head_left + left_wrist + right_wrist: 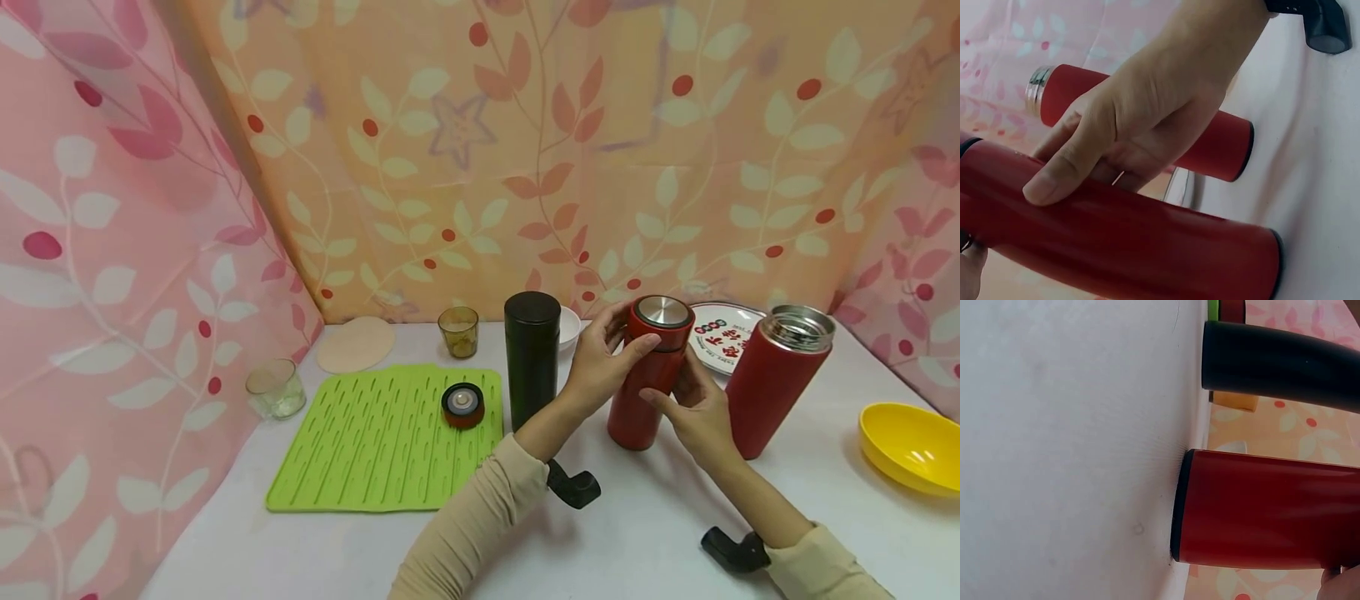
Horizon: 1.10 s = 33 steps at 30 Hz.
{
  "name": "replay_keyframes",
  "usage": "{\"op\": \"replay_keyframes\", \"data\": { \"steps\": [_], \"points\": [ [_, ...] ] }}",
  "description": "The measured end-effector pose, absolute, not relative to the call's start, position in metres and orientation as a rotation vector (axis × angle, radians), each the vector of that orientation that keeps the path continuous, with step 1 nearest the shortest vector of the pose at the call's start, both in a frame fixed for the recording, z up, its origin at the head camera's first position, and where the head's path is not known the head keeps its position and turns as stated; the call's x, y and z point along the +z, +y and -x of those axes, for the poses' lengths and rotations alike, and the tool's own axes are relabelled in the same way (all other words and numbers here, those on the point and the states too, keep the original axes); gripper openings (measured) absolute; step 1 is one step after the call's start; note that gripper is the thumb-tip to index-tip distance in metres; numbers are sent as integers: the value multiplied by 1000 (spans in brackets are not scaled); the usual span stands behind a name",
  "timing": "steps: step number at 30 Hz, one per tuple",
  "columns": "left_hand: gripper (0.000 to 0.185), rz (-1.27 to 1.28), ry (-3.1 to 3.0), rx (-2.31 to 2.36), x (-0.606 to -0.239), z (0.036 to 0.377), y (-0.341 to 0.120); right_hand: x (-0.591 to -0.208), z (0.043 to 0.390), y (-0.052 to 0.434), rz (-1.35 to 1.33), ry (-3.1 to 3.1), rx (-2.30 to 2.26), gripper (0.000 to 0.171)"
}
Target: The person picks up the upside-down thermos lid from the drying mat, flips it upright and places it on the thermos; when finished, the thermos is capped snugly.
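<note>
Red flask (647, 375) stands upright on the white table (645, 533), centre-right, lid on, steel disc on top. Left hand (600, 360) grips its upper part from the left: fingers curled round the cap band, thumb laid across the front. Left wrist view confirms it: thumb (1063, 172) pressed flat on the red wall, other fingers wrapped behind. Right hand (693, 412) touches the flask's right side lower down; its fingers look loosely bent against the wall, but how tightly they close cannot be told, and the right wrist view shows only a fingertip at the frame edge.

Just right of the held flask, a second red flask (776, 379), open-topped, steel mouth showing, tilted slightly in the view. Just left, a black flask (532, 357), upright, capped. Behind the black one, a white bowl (570, 327), mostly hidden.

Green mat (390, 437) lies left of centre; a red lid (462, 405) rests on its right part. Far of the mat: amber glass (458, 332) and a round beige coaster (356, 343). Clear glass (275, 388) at the mat's left. Printed plate (723, 333) far right, behind the flasks. Yellow bowl (907, 446) at the right edge.
</note>
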<state>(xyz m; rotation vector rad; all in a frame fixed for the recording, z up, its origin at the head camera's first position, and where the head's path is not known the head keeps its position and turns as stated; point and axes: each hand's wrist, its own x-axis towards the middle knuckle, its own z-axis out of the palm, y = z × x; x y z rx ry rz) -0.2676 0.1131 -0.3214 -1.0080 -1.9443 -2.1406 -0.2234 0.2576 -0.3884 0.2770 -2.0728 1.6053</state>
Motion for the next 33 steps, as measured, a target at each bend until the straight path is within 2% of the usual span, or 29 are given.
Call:
{"op": "replay_keyframes", "data": {
  "steps": [7, 16, 23, 27, 33],
  "points": [
    [68, 867, -2004, -1953, -318, 263, 122, -389, 223, 258, -233, -2116, 1600, 83],
    [54, 1008, -1926, -2119, -321, 267, 115, -388, 223, 257, -282, -2060, 1614, 86],
    [71, 857, -2018, -1984, -319, 263, 122, -391, 223, 258, -238, -2120, 1593, 81],
    [67, 826, -1996, -2000, -319, 262, 124, -391, 223, 258, -251, -2091, 1614, 81],
    [51, 943, -1910, -2166, -322, 267, 116, -390, 224, 258, -300, -2038, 1626, 86]
  ]
}}
